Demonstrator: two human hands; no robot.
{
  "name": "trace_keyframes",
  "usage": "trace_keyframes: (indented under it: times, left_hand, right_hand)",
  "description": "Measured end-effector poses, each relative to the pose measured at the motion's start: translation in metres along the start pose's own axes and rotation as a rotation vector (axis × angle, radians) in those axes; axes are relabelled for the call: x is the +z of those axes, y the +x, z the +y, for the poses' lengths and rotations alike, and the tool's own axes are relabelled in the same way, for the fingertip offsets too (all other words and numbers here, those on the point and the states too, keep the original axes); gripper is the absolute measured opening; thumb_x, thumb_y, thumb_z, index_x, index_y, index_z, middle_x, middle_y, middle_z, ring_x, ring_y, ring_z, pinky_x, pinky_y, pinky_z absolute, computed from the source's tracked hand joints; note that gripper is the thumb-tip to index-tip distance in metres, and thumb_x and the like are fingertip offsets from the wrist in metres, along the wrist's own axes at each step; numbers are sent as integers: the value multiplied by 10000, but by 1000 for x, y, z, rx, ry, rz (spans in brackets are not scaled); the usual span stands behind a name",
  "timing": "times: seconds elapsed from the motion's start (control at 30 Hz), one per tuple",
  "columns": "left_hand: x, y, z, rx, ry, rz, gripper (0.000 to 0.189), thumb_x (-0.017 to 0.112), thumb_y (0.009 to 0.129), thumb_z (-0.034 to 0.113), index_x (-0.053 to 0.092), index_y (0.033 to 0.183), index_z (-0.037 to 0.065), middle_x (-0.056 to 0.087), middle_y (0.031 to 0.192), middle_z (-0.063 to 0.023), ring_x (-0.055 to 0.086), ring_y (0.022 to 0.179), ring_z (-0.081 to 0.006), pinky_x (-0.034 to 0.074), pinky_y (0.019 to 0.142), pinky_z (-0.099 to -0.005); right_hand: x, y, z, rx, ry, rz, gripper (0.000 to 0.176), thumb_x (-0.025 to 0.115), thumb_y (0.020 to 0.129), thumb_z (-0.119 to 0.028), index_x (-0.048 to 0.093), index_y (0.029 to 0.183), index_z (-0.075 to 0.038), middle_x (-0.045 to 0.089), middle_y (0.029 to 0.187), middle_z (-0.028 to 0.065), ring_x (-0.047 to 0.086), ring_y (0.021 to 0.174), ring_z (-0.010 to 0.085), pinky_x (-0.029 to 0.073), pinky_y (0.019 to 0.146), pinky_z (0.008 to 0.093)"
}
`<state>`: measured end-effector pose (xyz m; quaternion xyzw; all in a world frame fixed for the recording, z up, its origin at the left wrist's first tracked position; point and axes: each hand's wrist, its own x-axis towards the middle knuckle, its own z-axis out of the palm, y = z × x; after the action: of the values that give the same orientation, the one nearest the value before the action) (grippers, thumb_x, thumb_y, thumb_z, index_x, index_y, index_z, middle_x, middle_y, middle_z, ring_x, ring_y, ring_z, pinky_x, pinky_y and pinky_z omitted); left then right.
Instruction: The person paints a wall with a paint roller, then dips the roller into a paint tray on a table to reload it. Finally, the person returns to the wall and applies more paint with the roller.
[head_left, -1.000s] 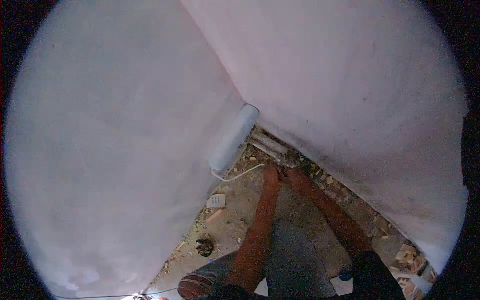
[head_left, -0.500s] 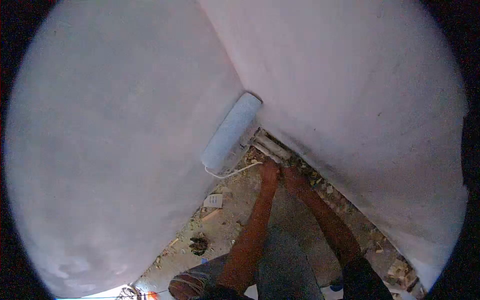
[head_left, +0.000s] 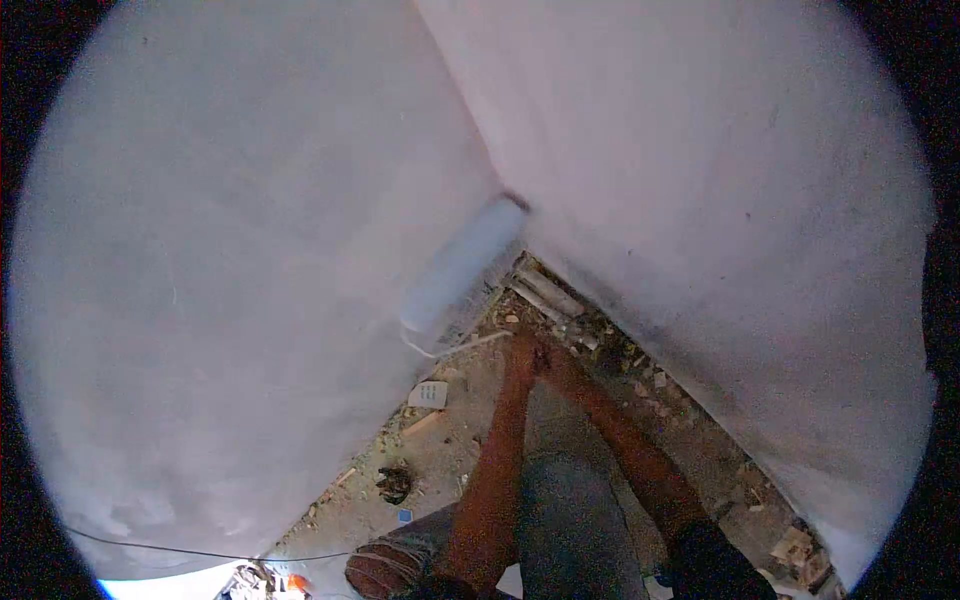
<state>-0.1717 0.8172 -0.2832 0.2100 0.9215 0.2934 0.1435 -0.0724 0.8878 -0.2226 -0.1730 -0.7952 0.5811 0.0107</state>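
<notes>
A paint roller (head_left: 464,265) with a pale blue-white sleeve lies slantwise against the left wall (head_left: 250,280), low down near the corner. Its upper end reaches the right wall. From the lower end, a bent white wire frame (head_left: 460,349) runs to my hands. My left hand (head_left: 521,352) is closed at the end of that wire, where the handle is hidden by my fingers. Right beside it, my right hand (head_left: 557,364) is also closed on the handle, with its fingers mostly hidden.
Debris litters the floor along the right wall (head_left: 720,200). Pale lengths of material (head_left: 545,292) lie in the corner. A white box-like piece (head_left: 428,394) and a dark clump (head_left: 394,485) are at left. A thin cable (head_left: 200,550) crosses the lower left.
Both hands have shifted a little left, and the roller's frame end has swung slightly left with them. The sleeve looks more blurred now. More of the cable shows at the lower left.
</notes>
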Motion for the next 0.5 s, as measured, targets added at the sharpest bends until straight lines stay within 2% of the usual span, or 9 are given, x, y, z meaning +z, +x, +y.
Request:
trace_keyframes:
  times: [0.07,0.1,0.2,0.23,0.3,0.33,0.43,0.5]
  left_hand:
    - [34,-3,-19,-19,-96,-60,237,500,812,230,563,867,8,572,753,-160,557,687,-281,426,614,-396]
    - [40,-2,-18,-21,-114,-67,229,501,808,220,567,865,8,572,752,-160,556,693,-279,427,615,-396]
    - [30,8,-9,32,41,-17,207,504,796,189,578,859,6,570,749,-159,551,708,-273,428,617,-396]
    - [20,12,-2,58,134,14,201,505,792,178,582,858,5,569,748,-159,550,713,-271,428,618,-397]
    - [-13,21,17,-65,60,73,188,506,785,157,590,854,4,568,746,-159,547,723,-267,429,619,-397]
    - [-36,17,32,-227,-112,109,191,509,784,156,592,861,2,571,749,-154,547,720,-264,432,625,-392]
    - [-60,4,35,391,367,490,208,503,799,182,592,891,17,580,745,-148,546,679,-295,445,606,-395]
    - [-29,3,15,382,249,389,214,503,801,189,589,899,19,581,757,-148,547,686,-294,446,613,-395]
  right_hand:
    - [1,-9,14,89,-59,-19,440,523,820,-324,461,1117,-6,550,1028,217,554,895,342,438,781,417]
    - [-5,-10,23,170,-272,-48,447,531,817,-321,454,1127,-8,548,1033,219,553,902,340,437,782,418]
    - [-4,-3,18,-12,-387,128,411,553,797,-290,480,1072,7,561,973,215,561,864,334,441,753,419]
    - [-9,1,0,-33,-299,69,395,549,798,-279,487,1062,7,565,963,209,562,864,328,440,750,420]
    - [-16,8,-32,-39,-220,38,376,552,793,-263,494,1049,7,567,949,200,558,849,315,438,747,416]
    - [-16,13,-41,-44,-205,40,367,553,791,-255,498,1042,6,568,943,195,557,842,308,437,745,414]
    - [-3,19,-27,-83,-165,57,339,558,783,-230,509,1022,6,571,923,182,551,820,288,435,741,407]
    - [8,21,0,-115,-144,74,321,561,778,-214,516,1008,6,573,909,174,548,805,274,433,739,403]
